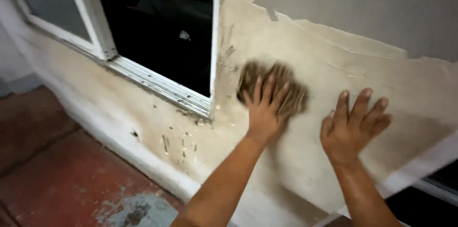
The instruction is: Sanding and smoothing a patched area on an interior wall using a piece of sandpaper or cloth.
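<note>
Brown, blurred sanding pad [273, 86] pressed on cream plastered wall [305, 160] under left hand [262, 112], fingers spread; right hand [350, 129] flat, open.

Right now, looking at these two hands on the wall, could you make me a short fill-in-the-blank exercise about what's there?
1. The left hand presses a brown, blurred pad against the ____.
2. The right hand lies flat with its fingers ____.
3. To the left of the pad is a white-framed ____.
4. The floor below is mostly ____ in colour.

Missing words: wall; spread; window; red
</note>
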